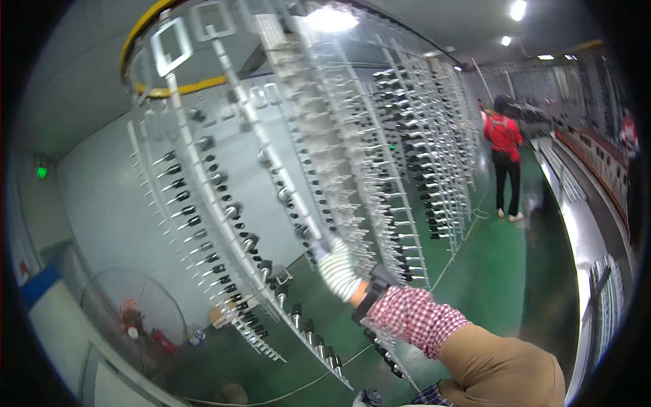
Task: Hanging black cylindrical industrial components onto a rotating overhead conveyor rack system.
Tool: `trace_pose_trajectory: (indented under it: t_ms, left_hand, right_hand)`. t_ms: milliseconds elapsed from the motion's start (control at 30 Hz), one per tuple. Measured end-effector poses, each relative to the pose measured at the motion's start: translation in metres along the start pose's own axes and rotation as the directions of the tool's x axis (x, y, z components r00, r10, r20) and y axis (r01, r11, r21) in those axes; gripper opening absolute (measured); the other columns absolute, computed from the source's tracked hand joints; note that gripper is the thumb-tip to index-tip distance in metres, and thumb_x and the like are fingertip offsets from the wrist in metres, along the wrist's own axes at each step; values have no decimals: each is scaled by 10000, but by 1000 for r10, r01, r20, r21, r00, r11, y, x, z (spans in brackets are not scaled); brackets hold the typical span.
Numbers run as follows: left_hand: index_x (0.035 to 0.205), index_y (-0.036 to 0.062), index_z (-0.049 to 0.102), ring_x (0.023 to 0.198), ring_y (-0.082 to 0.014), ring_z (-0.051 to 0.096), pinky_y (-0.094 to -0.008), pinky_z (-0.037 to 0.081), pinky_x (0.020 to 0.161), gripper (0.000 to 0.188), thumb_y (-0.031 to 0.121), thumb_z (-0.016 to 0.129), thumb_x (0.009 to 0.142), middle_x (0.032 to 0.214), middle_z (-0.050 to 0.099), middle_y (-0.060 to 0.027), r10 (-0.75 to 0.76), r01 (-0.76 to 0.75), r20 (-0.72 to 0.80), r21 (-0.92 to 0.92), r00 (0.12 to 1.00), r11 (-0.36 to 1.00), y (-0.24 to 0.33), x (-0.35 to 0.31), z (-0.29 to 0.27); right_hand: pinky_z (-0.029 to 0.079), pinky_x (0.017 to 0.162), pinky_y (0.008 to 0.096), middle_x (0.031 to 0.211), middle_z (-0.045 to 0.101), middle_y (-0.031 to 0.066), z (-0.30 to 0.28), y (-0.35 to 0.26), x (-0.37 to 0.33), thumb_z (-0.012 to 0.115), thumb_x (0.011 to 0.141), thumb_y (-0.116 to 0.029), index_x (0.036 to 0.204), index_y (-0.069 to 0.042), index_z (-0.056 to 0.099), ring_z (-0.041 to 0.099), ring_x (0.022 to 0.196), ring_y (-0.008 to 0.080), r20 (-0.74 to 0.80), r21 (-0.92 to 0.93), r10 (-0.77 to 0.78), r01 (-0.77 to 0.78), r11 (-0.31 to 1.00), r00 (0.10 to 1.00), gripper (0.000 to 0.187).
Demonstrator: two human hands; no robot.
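My right hand (337, 267), in a white-and-grey striped glove with darker fingertips, reaches up from the lower right. Its fingers close round the lower part of a long pale metal hanging rack (270, 150), which carries small dark and silvery knob-like parts. A dark band (374, 296) circles that wrist below a red-and-white checked cuff. Left of this, a second rack (203, 183) hangs with rows of similar parts (232, 209). Only a bit of my left hand (369, 399), in a dark glove, shows at the bottom edge; its fingers are cut off from view.
Several more racks with prongs (380, 169) hang in rows beyond my right hand, below a yellow curved rail (180, 89). A large caged fan (134, 319) stands at the lower left. A person in red (503, 136) stands further off, beside a long metal bench (564, 197).
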State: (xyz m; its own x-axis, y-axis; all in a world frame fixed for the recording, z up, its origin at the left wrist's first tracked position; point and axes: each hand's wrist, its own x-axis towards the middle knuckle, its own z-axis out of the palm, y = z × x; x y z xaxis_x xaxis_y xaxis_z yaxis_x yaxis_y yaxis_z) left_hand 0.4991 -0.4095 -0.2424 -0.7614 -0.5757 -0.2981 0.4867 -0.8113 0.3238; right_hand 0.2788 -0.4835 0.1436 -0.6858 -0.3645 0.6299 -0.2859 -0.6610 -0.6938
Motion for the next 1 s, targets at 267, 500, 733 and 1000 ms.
trace_pose_trajectory:
  t_ms: [267, 500, 733, 1000]
  left_hand:
    - [836, 48, 545, 599, -158, 484, -290, 433, 550, 181, 218, 483, 833, 709, 532, -50, -273, 300, -233, 89, 933, 950, -63, 41, -20]
    - [789, 70, 533, 601, -184, 449, -326, 399, 567, 203, 239, 432, 838, 660, 485, -35, -513, 591, -333, 201, 791, 781, -152, 85, -4]
    - [820, 72, 481, 624, -180, 422, -315, 382, 564, 175, 245, 470, 841, 714, 476, -62, -619, 719, -412, 570, 669, 397, -301, 105, 110]
    - [741, 85, 473, 612, -202, 504, -340, 422, 543, 260, 326, 540, 814, 702, 532, -95, -922, 591, -241, 807, 304, -17, -588, 47, 271]
  right_hand:
    - [433, 751, 308, 947, 573, 143, -8, -36, -16, 511, 827, -244, 1167, -23, 445, 535, 859, 208, 171, -148, 68, -42, 988, 983, 410]
    - [409, 829, 324, 1048, 539, 167, -199, -40, -92, 418, 876, -194, 1102, -14, 489, 514, 974, 249, 650, -275, 61, 159, 948, 758, 298]
    - [440, 772, 313, 954, 609, 92, -546, -143, -358, 508, 820, -231, 999, -52, 581, 569, 880, 201, -655, -619, 468, -776, 119, 594, 264]
    - [416, 602, 289, 712, 569, 67, -681, -281, -554, 504, 834, -235, 866, -1, 584, 512, 653, 146, -829, -217, -556, -881, 421, -62, 249]
